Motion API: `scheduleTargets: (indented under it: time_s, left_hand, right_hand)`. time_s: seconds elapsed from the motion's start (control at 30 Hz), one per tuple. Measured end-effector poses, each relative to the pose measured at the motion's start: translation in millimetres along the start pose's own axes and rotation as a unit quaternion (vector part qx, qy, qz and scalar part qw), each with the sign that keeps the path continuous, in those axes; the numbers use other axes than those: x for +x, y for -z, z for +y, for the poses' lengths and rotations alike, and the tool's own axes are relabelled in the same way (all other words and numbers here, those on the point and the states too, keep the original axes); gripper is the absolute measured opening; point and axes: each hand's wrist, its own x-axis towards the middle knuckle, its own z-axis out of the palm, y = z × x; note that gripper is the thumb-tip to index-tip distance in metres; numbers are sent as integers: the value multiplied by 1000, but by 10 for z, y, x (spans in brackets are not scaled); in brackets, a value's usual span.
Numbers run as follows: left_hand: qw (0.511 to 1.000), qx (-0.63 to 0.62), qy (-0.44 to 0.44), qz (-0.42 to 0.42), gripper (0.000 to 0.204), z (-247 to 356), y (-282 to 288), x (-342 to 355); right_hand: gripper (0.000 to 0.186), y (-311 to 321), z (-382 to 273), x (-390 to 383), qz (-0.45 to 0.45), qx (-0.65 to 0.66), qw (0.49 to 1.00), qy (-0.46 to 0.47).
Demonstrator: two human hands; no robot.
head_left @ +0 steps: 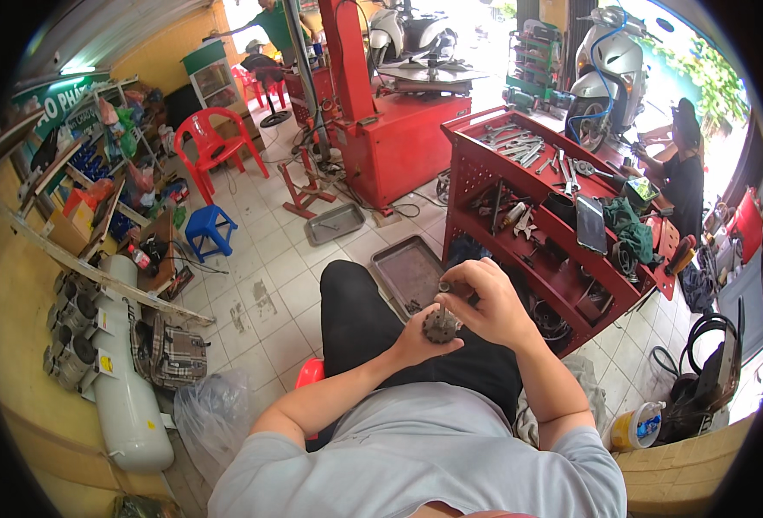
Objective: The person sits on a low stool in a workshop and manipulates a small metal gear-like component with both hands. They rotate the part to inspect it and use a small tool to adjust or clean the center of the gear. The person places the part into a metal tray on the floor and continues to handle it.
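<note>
Above my lap, my left hand (419,336) grips a dark toothed metal part (439,326) with a thin shaft (443,307) standing up from it. My right hand (482,296) is just over it, thumb and index finger pinching a small round metal piece (444,287) at the top of the shaft. The other fingers of that hand are curled. A shallow metal tray (387,259) with a few small dark pieces lies on the tiles beyond my knees.
A red tool cart (554,302) with wrenches stands front right; a red lift (399,147), second tray (338,210), red chair (229,128) and blue stool (208,224) are ahead. A white tank (122,406) and plastic bag (215,413) lie left. Other people (678,168) are at the back and right.
</note>
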Motion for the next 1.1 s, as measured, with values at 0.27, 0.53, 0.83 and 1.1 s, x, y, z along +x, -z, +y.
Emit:
scheduleTargets:
  time_s: [0.27,0.53,0.83,1.1]
  left_hand:
    - [999,42,-14,16,41,-76,13,-33]
    - [999,13,-11,50,39,-28,19,-14]
    - [997,48,-23,48,44,-201,43,-21]
    - [997,53,-40,46,44,-139,18,-5]
  right_hand:
    - [21,67,-50,31,-12,-19,1000,18]
    - [27,90,-54,24,-42,-41,998,26]
    - [21,99,-111,36,-52,6,999,3]
    - [24,118,-85,20,-62,6,998,-6]
